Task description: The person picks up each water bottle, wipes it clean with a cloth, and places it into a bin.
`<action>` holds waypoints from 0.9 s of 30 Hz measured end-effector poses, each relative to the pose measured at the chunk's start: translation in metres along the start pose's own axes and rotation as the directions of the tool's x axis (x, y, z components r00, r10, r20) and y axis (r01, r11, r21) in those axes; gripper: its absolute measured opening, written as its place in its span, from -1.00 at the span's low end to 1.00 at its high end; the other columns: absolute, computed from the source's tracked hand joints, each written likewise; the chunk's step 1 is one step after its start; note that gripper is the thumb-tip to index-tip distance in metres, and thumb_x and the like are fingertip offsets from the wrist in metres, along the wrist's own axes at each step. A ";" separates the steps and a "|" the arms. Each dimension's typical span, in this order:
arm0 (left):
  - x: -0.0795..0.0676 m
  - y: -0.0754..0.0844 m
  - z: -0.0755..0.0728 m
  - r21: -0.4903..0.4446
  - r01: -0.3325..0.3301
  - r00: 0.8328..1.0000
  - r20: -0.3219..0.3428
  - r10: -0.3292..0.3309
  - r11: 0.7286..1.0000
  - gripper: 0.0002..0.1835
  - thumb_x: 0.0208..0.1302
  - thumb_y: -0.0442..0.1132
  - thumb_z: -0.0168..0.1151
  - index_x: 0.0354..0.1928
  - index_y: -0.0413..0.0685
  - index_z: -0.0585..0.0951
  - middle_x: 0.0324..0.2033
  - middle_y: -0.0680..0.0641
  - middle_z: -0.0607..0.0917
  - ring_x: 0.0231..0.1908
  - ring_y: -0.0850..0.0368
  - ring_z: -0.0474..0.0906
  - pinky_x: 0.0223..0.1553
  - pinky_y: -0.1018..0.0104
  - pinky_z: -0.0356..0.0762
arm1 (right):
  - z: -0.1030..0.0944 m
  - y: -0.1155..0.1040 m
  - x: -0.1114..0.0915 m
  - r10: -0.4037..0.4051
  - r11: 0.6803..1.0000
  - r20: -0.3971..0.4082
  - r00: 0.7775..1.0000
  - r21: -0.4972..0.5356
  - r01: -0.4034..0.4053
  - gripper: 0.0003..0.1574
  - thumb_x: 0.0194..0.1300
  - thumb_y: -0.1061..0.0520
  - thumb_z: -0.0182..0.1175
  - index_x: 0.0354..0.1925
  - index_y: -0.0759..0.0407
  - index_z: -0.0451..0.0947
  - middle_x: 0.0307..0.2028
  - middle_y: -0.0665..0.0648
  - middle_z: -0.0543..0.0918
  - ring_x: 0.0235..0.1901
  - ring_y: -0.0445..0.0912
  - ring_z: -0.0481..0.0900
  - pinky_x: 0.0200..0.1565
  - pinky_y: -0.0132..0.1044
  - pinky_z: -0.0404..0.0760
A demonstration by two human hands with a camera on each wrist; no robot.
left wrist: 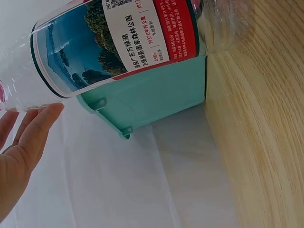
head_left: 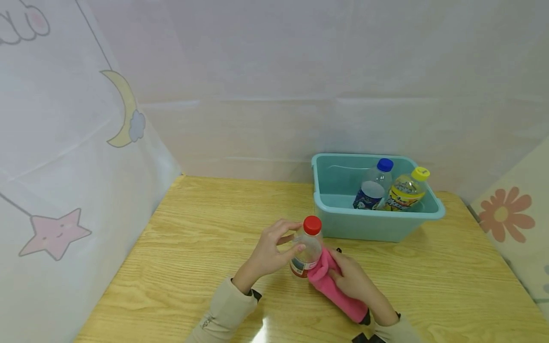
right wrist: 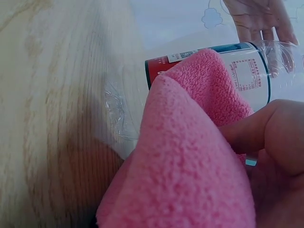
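A clear plastic bottle [head_left: 310, 245] with a red cap stands upright on the wooden table, its label printed with a lake picture [left wrist: 71, 52]. My left hand [head_left: 274, 247] holds it by the shoulder, thumb on the near side and fingers at the back. In the left wrist view those fingers [left wrist: 40, 123] touch the clear plastic above the label. From the right, my right hand [head_left: 353, 281] grips a pink fleecy cloth [head_left: 336, 293]. The folded end of the cloth lies against the bottle's label, covering part of it in the right wrist view [right wrist: 199, 133].
Just behind the bottle, to the right, sits a light-blue plastic basin [head_left: 360, 226]. Inside it lean a blue-capped bottle [head_left: 377, 183] and a yellow-capped bottle [head_left: 405, 190]. A pale printed sheet [head_left: 266, 138] hangs behind the wooden table [head_left: 206, 219].
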State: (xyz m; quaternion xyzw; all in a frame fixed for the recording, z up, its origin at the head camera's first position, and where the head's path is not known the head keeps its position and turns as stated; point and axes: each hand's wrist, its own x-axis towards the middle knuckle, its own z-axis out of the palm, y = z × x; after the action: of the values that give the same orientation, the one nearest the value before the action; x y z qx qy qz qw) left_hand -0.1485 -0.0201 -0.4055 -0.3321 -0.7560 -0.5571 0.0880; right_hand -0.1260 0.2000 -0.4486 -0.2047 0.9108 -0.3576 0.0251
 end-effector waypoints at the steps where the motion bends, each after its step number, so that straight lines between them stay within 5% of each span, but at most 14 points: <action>1: 0.000 0.004 0.000 0.000 -0.008 1.000 -0.005 0.008 1.000 -0.60 0.07 -0.43 0.28 0.00 -0.32 0.49 -0.08 -0.24 0.54 -0.03 -0.12 0.48 -0.13 0.18 0.56 | 0.000 0.000 0.000 0.004 1.000 0.003 1.000 -0.006 -0.004 -0.37 0.13 0.42 0.15 0.19 0.40 0.29 -0.03 0.32 0.53 -0.05 0.17 0.51 -0.08 0.04 0.52; 7: 0.005 0.030 0.000 0.004 -0.034 0.998 -0.057 0.035 0.999 -0.59 -0.02 -0.49 0.31 -0.07 -0.45 0.48 -0.16 -0.31 0.54 -0.12 -0.23 0.49 -0.19 0.02 0.56 | 0.002 -0.002 0.001 0.017 1.000 -0.002 1.000 -0.021 -0.017 -0.43 0.12 0.41 0.17 0.14 0.36 0.35 -0.05 0.27 0.56 -0.07 0.13 0.52 -0.09 0.01 0.53; 15: 0.006 0.039 0.002 0.054 -0.035 0.996 -0.081 0.039 0.998 -0.57 -0.07 -0.51 0.33 -0.09 -0.45 0.48 -0.20 -0.30 0.54 -0.14 -0.22 0.49 -0.21 0.01 0.57 | 0.001 -0.004 0.000 -0.001 0.999 -0.006 1.000 -0.044 0.000 -0.41 0.10 0.43 0.18 0.14 0.39 0.36 -0.05 0.29 0.56 -0.07 0.16 0.52 -0.08 0.02 0.52; 27: 0.002 0.001 0.006 0.052 -0.023 0.999 -0.033 0.025 0.998 -0.52 -0.01 -0.42 0.34 0.01 -0.35 0.46 -0.08 -0.25 0.53 -0.04 -0.14 0.47 -0.10 0.09 0.54 | 0.001 0.001 -0.001 0.051 0.998 -0.012 0.999 -0.036 -0.051 -0.41 0.11 0.42 0.16 0.16 0.32 0.37 -0.02 0.26 0.55 -0.04 0.15 0.50 -0.06 0.05 0.50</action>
State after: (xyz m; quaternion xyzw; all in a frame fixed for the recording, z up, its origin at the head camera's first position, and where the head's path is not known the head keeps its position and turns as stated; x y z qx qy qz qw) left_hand -0.1478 -0.0139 -0.4063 -0.3293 -0.7646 -0.5418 0.1159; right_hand -0.1250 0.2005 -0.4504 -0.1800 0.9222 -0.3412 0.0255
